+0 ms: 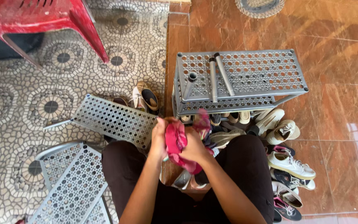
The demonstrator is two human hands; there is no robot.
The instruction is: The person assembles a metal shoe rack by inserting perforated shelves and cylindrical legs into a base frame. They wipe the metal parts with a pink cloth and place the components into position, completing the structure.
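Both hands, left hand [159, 139] and right hand [194, 147], grip a pink cloth [175, 141] before a grey shoe rack [245, 74].

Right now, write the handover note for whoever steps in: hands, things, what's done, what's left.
Left hand and right hand: both closed on a pink cloth, held above the lap.
Grey perforated rack: stands assembled in front, with two loose tubes lying on its top shelf.
Loose shelf panels: one tilted to the left of the rack, two more on the patterned floor.
Shoes: heaped on the right and under the rack.
Done: part of the rack stands.
Left: loose panels and tubes unfitted, shoes on the floor.
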